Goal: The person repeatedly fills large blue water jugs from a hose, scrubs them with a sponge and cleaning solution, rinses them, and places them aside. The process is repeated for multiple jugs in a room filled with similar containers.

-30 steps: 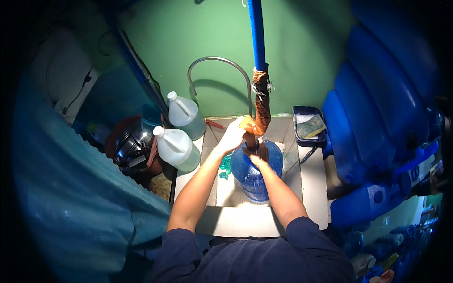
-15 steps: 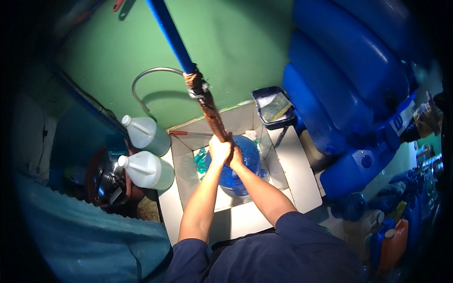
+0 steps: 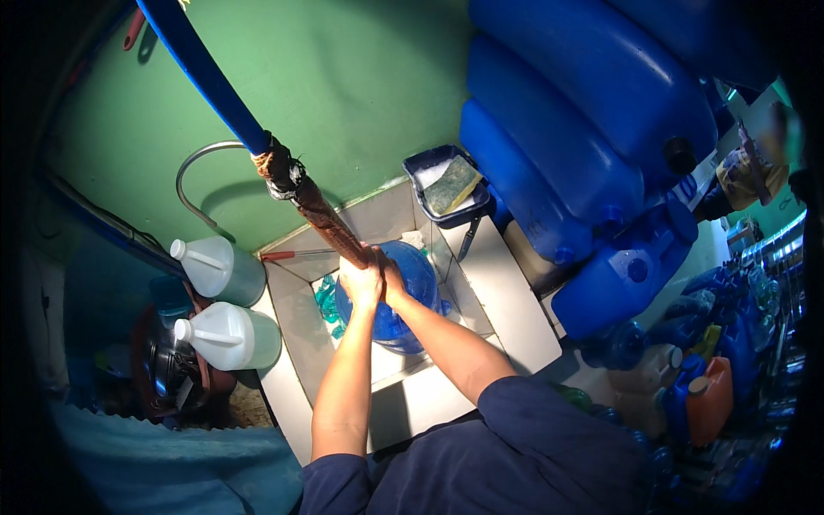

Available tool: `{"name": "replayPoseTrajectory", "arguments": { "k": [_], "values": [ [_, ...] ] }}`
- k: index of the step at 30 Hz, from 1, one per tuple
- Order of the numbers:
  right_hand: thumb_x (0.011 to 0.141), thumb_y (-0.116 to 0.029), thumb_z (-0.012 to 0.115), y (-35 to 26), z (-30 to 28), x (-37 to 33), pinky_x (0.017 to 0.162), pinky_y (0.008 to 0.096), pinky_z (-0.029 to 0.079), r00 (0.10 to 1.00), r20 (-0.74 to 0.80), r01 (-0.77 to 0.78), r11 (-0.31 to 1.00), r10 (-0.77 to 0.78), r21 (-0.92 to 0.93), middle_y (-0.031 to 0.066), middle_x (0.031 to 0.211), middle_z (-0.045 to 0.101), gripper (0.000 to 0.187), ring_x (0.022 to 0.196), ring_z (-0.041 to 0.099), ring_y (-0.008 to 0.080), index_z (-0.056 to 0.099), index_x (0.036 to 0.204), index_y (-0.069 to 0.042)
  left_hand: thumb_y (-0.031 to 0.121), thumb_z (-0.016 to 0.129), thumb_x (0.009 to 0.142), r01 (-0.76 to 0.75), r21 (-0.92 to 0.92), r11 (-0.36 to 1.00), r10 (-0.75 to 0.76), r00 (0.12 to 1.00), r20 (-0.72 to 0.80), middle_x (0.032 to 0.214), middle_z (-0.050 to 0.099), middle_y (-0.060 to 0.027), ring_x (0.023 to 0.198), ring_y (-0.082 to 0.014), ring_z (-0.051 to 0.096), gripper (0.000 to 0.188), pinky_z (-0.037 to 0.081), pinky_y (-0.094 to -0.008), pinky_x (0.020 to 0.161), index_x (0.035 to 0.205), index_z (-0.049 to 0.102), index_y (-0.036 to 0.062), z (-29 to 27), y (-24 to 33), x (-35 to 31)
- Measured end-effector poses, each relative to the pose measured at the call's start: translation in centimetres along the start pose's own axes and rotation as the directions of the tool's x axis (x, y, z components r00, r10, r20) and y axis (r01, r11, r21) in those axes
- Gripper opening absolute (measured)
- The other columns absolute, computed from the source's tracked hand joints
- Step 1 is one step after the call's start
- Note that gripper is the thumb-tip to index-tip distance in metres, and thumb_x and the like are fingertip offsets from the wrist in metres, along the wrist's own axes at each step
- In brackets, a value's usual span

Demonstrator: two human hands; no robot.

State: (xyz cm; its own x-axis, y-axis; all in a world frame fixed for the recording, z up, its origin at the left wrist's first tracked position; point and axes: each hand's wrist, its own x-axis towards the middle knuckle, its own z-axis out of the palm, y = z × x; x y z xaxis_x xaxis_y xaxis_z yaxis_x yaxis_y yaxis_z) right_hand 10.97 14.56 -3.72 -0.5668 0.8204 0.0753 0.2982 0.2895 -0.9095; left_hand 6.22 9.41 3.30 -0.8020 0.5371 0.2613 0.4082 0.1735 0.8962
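Observation:
Both of my hands are wrapped round the brown, bound lower part of a long blue pole (image 3: 322,219), close together near its lower end. My left hand (image 3: 360,281) lies on the left side, and my right hand (image 3: 391,279) presses against it from the right. Pale and dark bindings circle the pole where blue meets brown, and it slants away to the upper left. Just below my hands, a round blue water jug (image 3: 421,279) stands in a tiled basin (image 3: 468,296). My hands and forearms cover part of the jug. Crumpled green plastic (image 3: 327,300) lies beside it.
Two whitish jugs (image 3: 227,336) stand left of the basin. A red-handled tool (image 3: 279,256) rests at its back left corner. A dark tub (image 3: 446,184) with a scouring pad sits at the back right. Large blue containers (image 3: 558,154) are stacked beyond, with an orange jug (image 3: 711,402) at right.
The view has shifted, so the basin and jugs appear further left and slightly lower. Both hands keep their hold on the pole above the blue jug.

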Motion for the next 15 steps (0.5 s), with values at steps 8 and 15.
{"name": "replayPoseTrajectory", "arguments": {
  "k": [8,15],
  "values": [
    [0.094,-0.043,0.053,-0.6,0.1,0.1,0.083,0.0492,0.051,0.994,0.043,-0.105,0.956,0.097,0.275,0.0228,0.105,0.068,0.039,0.102,0.064,0.0425,0.055,0.113,-0.009,0.031,0.069,0.087,0.027,0.012,1.000,-0.027,1.000,-0.016,0.099,0.072,-0.0183,0.095,-0.0353,0.070,0.037,0.053,-0.0429,0.085,0.109,0.064,0.0005,-0.3,0.7,0.1],
    [0.093,-0.038,0.055,-0.2,1.5,0.5,0.080,0.0480,0.054,0.999,0.028,0.038,0.997,-0.036,-0.073,0.0209,0.104,0.070,0.035,0.100,0.067,0.0382,0.060,0.108,-0.007,0.026,0.073,0.083,-0.043,0.032,0.999,0.045,0.998,-0.046,0.097,0.073,-0.0169,0.094,-0.0319,0.071,0.034,0.054,-0.0415,0.085,0.105,0.066,0.0011,-0.4,-0.9,0.2]
  ]
}}
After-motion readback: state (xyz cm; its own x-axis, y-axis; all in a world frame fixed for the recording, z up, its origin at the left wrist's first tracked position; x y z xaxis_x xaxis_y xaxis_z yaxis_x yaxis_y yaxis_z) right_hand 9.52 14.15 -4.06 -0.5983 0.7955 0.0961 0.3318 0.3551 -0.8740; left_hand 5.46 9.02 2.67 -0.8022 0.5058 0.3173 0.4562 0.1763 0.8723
